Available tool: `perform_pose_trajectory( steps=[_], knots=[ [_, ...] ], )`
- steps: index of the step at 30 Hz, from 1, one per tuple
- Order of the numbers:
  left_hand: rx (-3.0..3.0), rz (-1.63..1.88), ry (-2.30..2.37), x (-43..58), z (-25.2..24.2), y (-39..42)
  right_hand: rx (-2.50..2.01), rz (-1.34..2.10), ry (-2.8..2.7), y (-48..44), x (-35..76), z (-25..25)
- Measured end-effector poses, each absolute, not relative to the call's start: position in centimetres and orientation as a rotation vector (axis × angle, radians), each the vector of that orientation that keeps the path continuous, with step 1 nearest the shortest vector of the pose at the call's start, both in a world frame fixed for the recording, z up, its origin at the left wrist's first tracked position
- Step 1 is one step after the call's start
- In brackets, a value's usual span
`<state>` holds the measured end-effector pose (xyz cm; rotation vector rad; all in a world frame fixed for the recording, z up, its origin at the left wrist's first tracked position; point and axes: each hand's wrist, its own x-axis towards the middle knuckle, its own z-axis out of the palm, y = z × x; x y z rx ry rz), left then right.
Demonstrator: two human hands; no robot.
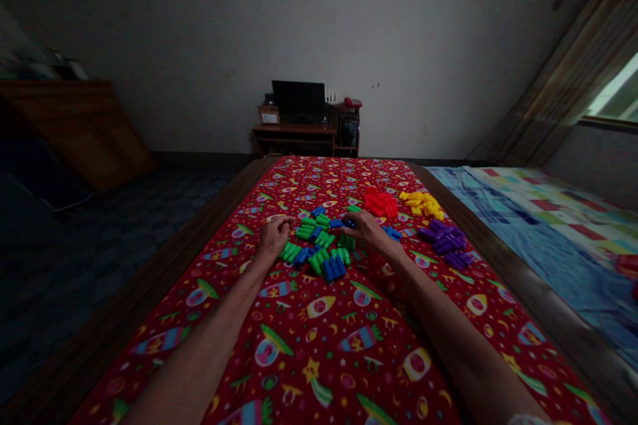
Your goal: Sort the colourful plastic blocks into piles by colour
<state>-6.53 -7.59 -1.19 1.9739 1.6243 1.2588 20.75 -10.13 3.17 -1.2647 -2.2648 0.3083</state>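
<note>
A mixed pile of small green tube-shaped pieces and blue tube-shaped pieces lies on the red patterned cloth. My right hand reaches in over the pile's right side, with its fingers closed on a blue piece. At the pile's left edge is my left hand, fingers slightly bent and apart, with nothing visible in them. A few more blue pieces lie just beyond my right wrist.
Sorted by colour to the right are red pieces, yellow pieces and purple pieces. The cloth covers a long table with a dark wooden edge. A bed stands to the right. A desk with a monitor is against the wall.
</note>
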Motion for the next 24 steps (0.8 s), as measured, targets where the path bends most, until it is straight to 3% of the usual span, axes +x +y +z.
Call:
perform_pose_trajectory(
  steps=[3,10,19,24],
  knots=[
    [2.133,1.335,1.489,-5.5,0.8,-8.6,-1.141,0.328,-2.213,-10.6,20.0,4.1],
    [2.399,0.958,1.087,-2.0,3.8,-11.1,-0.895,0.288,-2.260,-12.0,18.9,5.8],
    [2.187,1.053,1.307,-1.8,3.5,-11.0,-1.721,0.200,-2.360,-10.8,25.3,6.0],
    [1.995,1.048,1.231,-1.0,3.1,-11.2,-1.499,0.143,-2.319,-11.9,24.3,6.7]
  ],
)
